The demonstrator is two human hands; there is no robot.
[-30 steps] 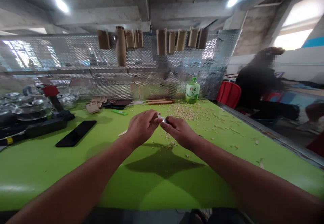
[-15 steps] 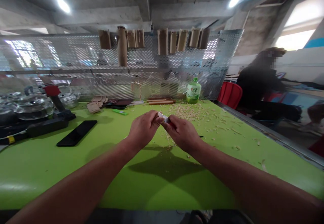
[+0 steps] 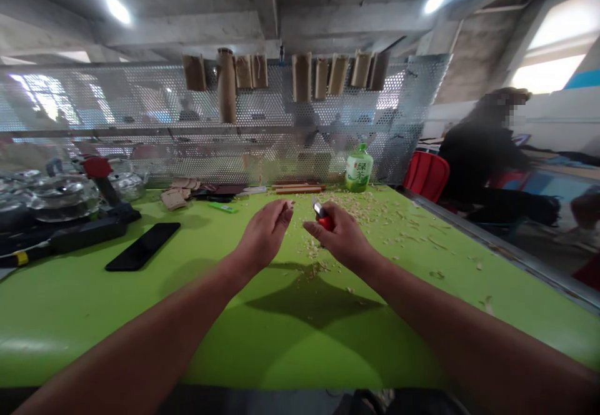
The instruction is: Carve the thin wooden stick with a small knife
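Above the middle of the green table (image 3: pixel 225 340), my right hand (image 3: pixel 344 237) is wrapped round a red-handled knife (image 3: pixel 324 218), its short metal blade pointing up and away. The right thumb is held out to the left. My left hand (image 3: pixel 265 230) is closed in a pinch, with a small pale piece just showing at the fingertips; most of it is hidden. A gap separates the two hands. Wood shavings (image 3: pixel 319 268) lie on the table below and behind them.
A black phone (image 3: pixel 143 246) lies at left, near a dark tool with a red top (image 3: pixel 97 166) and glass pots (image 3: pixel 63 196). Behind stand a green bottle (image 3: pixel 359 168), wooden sticks (image 3: pixel 299 188) and a green cutter (image 3: pixel 223 207). A person (image 3: pixel 487 146) sits at right.
My hands have moved apart. The knife has come away from my left fingers and its blade now points upward, while my right thumb has lifted out to the left.
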